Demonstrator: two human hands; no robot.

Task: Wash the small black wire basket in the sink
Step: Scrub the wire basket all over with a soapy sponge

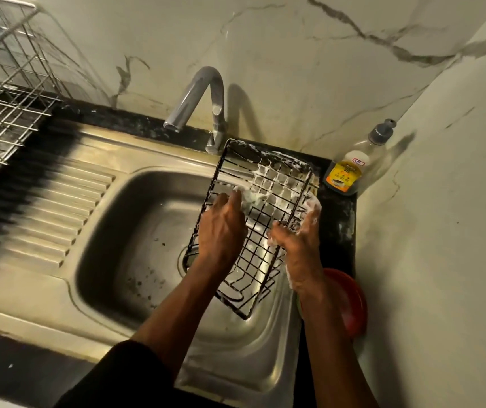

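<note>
The small black wire basket (260,254) lies tilted over the right half of the steel sink (135,231), its far end covered in white foam. My left hand (221,228) is inside the basket, its fingers curled around a soapy scrub pad (250,198) pressed on the wires. My right hand (300,237), foamy, grips the basket's right rim. The faucet (197,98) stands behind the sink; no water runs from it.
A dish-soap pump bottle (350,166) stands in the back right corner of the black counter. A red bowl (350,301) sits at the sink's right edge under my right forearm. A metal dish rack (3,92) fills the left. The ridged drainboard (59,207) lies left of the sink.
</note>
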